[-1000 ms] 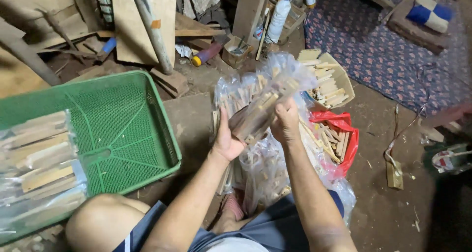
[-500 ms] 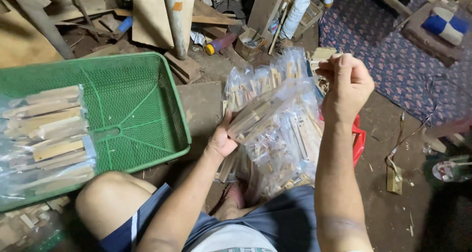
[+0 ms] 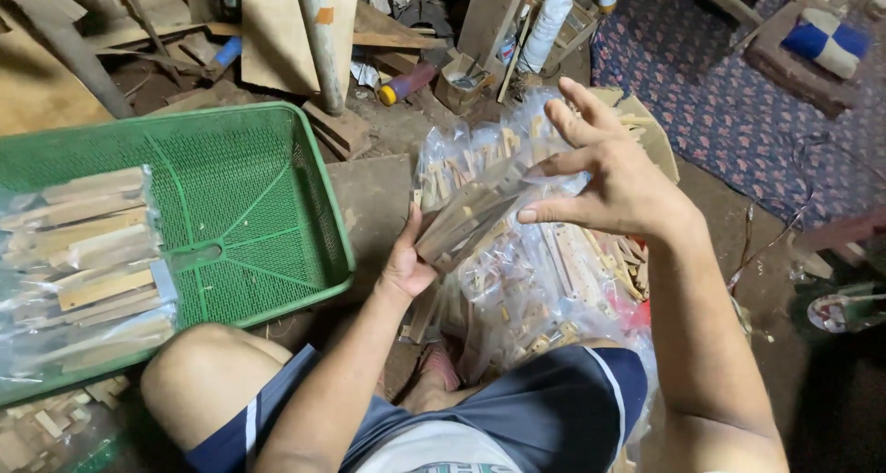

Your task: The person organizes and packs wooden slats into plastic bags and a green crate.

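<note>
Head camera looks down at the person's lap, where the left hand (image 3: 406, 268) grasps a clear plastic packet of wooden sticks (image 3: 472, 213) from below, the thumb pressed along its lower end. The packet is tilted, its upper end rising toward the right hand (image 3: 604, 178). This hand is released: the fingers (image 3: 580, 104) are spread wide, and only the tips of the lower fingers seem to touch the plastic at the upper end; if they really press it, I cannot tell. Under both hands lies a pile of similar filled packets (image 3: 535, 288), between the knees on the dirt floor. To the left stands a green plastic basket (image 3: 249, 196), its rim just beside the left knee, and inside it, at its left side, lie more packets of sticks (image 3: 83, 261). Behind the pile stand a white bottle (image 3: 546, 25) and wooden boards (image 3: 286, 30). At the right is a patterned carpet (image 3: 738, 113).
</note>
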